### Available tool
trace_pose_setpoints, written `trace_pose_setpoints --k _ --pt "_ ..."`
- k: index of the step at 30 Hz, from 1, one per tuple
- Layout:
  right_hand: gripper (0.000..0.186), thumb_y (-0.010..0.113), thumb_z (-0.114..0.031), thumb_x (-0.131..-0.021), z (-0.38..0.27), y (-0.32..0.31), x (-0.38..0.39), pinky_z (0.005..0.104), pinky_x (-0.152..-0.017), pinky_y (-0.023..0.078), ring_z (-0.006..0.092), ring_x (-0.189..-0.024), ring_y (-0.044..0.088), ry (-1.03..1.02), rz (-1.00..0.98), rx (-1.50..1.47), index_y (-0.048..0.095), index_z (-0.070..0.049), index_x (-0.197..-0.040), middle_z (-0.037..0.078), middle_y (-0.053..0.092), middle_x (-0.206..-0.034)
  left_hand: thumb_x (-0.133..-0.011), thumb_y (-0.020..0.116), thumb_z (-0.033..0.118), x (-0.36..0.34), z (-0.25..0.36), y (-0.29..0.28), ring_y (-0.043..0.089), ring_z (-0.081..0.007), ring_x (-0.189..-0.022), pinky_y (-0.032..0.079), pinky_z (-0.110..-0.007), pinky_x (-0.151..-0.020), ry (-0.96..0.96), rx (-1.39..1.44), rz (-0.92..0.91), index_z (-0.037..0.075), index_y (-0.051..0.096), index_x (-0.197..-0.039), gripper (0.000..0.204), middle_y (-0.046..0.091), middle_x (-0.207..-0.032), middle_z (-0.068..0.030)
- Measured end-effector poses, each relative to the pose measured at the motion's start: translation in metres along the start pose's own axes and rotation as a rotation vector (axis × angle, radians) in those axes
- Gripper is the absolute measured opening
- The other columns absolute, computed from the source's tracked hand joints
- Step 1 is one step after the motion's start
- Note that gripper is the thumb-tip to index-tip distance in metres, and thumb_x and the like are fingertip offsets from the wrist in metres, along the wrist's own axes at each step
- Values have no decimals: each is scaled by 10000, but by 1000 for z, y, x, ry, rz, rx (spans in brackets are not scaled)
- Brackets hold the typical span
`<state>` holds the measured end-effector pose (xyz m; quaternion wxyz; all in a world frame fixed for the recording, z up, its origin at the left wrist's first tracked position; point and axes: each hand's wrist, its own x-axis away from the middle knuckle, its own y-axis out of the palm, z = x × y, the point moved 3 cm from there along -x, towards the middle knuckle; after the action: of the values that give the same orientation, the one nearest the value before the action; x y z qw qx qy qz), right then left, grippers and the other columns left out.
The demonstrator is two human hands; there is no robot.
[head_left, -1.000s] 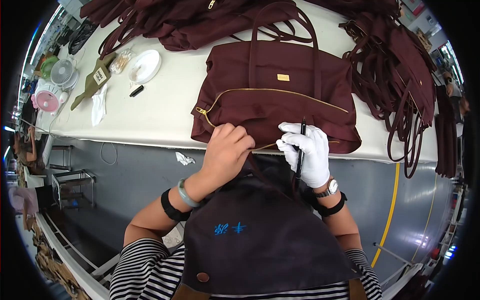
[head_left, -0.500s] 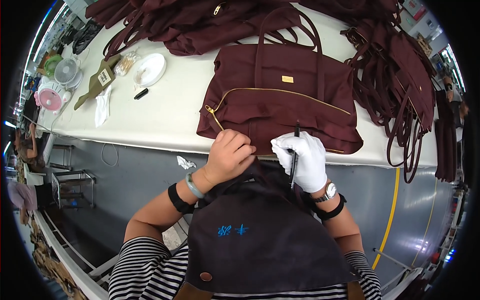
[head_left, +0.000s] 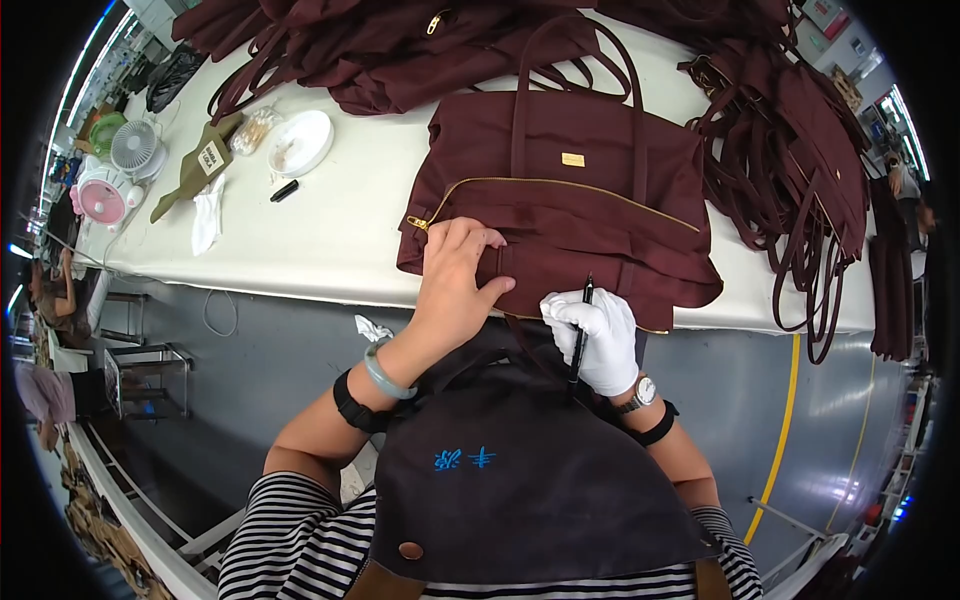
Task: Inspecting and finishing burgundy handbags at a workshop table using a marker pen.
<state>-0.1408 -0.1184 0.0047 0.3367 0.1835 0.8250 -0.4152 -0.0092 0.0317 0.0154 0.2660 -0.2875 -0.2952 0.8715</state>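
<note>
A burgundy handbag (head_left: 570,135) with two tall handles and a small gold plate lies on the white table in front of me. Its curved gold zip is undone, and the cloth below sags in folds. My left hand (head_left: 458,285), bare, rests on the bag's left front by the zip pull (head_left: 417,222); its thumb is spread away from its bent fingers. In a white glove, my right hand (head_left: 600,340) grips a slim black pen (head_left: 580,340), upper end tilted away from me. That hand is at the bag's near edge; its fingertips are partly hidden.
More burgundy bags (head_left: 370,60) are heaped along the far side, with straps (head_left: 770,200) hanging at right. At left are a white dish (head_left: 300,142), a black marker cap (head_left: 284,190), an olive cloth piece (head_left: 195,170) and small fans (head_left: 137,145). A metal stool (head_left: 148,375) stands on the floor.
My left hand has moved up from the bag's near edge onto its front, and its thumb has spread. The right hand, still gripping the pen, has shifted slightly toward me.
</note>
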Motion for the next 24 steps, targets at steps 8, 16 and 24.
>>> trace_pose_setpoints --k 8,16,24 --pt "383 728 6 -755 8 2 -13 360 -638 500 228 -750 659 -5 41 -112 544 -148 -1054 21 721 -961 -675 799 8 -5 -2 11 539 -293 -1040 410 -407 -926 169 51 171 60 591 -876 295 654 -978 -53" --pt "98 670 -38 -792 27 -9 -33 343 -564 487 215 -633 649 541 -119 -444 594 -94 -817 30 699 -802 -695 769 6 -21 5 24 575 -303 -959 419 -417 -873 294 20 273 70 620 -881 247 652 -914 -67" --pt "376 744 -34 -743 12 5 -11 361 -644 493 241 -776 659 45 129 -64 618 -162 -1073 9 727 -1002 -719 794 89 7 -2 15 557 -299 -876 417 -403 -783 131 -12 146 55 679 -909 225 589 -901 -99"
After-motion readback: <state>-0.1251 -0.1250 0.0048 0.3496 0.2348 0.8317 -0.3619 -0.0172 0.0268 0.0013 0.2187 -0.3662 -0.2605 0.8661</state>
